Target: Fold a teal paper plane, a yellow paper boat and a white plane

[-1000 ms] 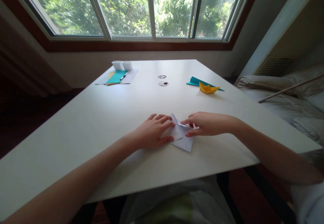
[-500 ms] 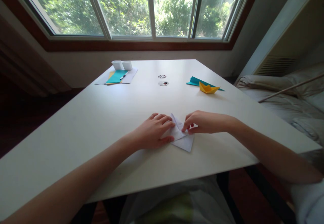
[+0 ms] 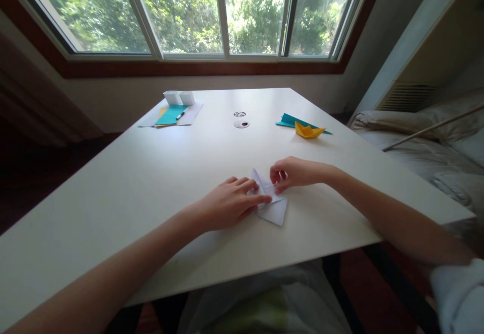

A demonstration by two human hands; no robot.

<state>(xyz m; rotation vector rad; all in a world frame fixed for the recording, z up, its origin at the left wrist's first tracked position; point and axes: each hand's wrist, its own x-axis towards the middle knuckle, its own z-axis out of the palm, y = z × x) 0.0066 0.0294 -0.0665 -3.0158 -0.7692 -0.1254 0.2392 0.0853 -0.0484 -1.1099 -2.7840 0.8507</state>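
A folded sheet of white paper [image 3: 275, 212] lies on the table in front of me, with a pointed corner at its far end and a triangular flap towards me. My left hand [image 3: 238, 200] rests on its left side, fingers stretched out and the index finger pressing across the layers. At the paper's right edge is my right hand [image 3: 289, 174], its fingers curled and the thumb low against the fold. The fingertips there seem to pinch the edge, though the exact contact is partly hidden.
A yellow paper boat [image 3: 309, 131] stands by a teal folded paper [image 3: 289, 120] at the far right. Far left are teal sheets [image 3: 171, 114], a pen [image 3: 181, 114] and two small white boxes [image 3: 172, 97]. Round cable holes [image 3: 239, 124] sit mid-table [image 3: 151, 173].
My left index finger has stretched further right across the paper. My right hand has shifted slightly up and away from the middle fold, to the right edge.
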